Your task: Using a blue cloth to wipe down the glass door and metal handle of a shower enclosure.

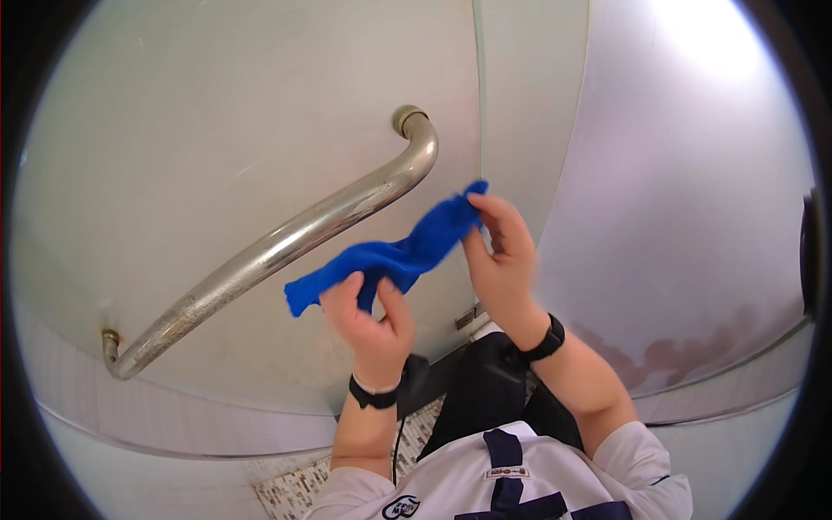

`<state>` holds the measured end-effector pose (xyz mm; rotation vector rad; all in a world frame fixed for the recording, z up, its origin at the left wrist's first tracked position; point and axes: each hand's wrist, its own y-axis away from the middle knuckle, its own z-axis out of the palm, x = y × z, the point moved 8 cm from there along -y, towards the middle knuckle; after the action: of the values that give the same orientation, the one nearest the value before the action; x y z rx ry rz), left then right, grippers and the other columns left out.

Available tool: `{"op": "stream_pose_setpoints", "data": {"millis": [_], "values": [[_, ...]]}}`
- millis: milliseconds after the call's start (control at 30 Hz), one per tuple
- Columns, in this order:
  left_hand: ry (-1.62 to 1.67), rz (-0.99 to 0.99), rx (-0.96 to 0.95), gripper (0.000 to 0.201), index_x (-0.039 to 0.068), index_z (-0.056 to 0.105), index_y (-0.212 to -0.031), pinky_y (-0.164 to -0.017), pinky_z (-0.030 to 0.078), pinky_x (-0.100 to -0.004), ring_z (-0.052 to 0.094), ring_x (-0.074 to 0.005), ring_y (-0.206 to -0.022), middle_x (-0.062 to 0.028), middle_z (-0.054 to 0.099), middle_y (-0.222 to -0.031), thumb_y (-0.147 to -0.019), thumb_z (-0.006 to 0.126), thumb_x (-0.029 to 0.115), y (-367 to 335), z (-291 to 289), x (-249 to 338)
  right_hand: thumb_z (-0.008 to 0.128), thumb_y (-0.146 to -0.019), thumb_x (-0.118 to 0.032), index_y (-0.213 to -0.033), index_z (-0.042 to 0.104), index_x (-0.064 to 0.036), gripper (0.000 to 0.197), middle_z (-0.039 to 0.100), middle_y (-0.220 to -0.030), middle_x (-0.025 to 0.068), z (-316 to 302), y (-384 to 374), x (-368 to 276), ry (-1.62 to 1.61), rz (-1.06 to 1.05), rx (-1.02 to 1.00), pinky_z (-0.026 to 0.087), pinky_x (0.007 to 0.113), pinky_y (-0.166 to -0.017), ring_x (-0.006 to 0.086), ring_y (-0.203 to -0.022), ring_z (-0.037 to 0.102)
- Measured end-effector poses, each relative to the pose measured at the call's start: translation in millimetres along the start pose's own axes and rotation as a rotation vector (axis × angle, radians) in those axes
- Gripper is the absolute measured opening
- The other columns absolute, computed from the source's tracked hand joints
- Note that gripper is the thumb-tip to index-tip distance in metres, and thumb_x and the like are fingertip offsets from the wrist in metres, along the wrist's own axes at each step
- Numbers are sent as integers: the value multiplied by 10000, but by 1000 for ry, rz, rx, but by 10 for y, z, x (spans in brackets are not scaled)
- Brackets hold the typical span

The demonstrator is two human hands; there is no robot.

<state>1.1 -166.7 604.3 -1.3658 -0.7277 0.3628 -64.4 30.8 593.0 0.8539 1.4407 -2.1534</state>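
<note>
A blue cloth (403,251) is stretched between my two hands, bunched lengthwise and slightly twisted. My right hand (503,256) pinches its upper right end between thumb and fingers. Lower down, my left hand (368,321) grips the cloth's lower edge near its left part, fingers bent around it. The cloth's left end sticks out past that hand. Just behind the cloth runs a curved metal door handle (295,238), shiny with worn, scratched patches; the cloth seems apart from it, though the exact gap is hard to judge.
The handle is fixed to a large frosted glass door (234,113) in front of me. To the right stands another glossy pale panel (676,191). A small metal fitting (466,319) sits low near the door's edge. Below lies a mosaic-patterned floor (299,485).
</note>
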Motion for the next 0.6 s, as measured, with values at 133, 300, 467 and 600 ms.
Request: {"op": "stream_pose_setpoints", "data": {"millis": [133, 300, 467, 600], "values": [[-387, 260, -226, 255, 26, 534, -1042, -873, 337, -500, 488, -389, -1004, -188, 526, -1158, -823, 607, 137, -383, 279, 72, 686, -752, -179, -1262, 495, -18, 567, 490, -1235, 205, 421, -106, -279, 521, -418, -232, 375, 453, -964, 350, -1149, 477], [-748, 166, -205, 430, 15, 493, -1200, -977, 220, -569, 365, -448, -1181, -217, 440, -1294, -849, 572, 251, -496, 490, 158, 677, -728, -327, -1366, 363, -5, 781, 319, -1382, 247, 293, -557, -249, 734, -525, 8, 213, 523, -1065, 504, -1295, 224], [-781, 144, -183, 479, -4, 485, -1267, -996, 192, -578, 212, -464, -1226, -226, 340, -1317, -843, 543, 209, -15, 400, -51, 598, -764, -338, -1330, 439, -56, 652, 401, -1334, 192, 626, 71, 55, 936, -412, -334, 166, 556, -1056, 438, -1289, 282], [-830, 241, -205, 357, 83, 593, -1169, -964, 231, -516, 270, -386, -1186, -126, 388, -1283, -854, 519, 232, 283, 426, -151, 547, -758, -257, -1251, 537, -96, 519, 500, -1264, 98, 592, 330, 75, 1032, -692, -205, 119, 531, -1064, 341, -1286, 325]]}}
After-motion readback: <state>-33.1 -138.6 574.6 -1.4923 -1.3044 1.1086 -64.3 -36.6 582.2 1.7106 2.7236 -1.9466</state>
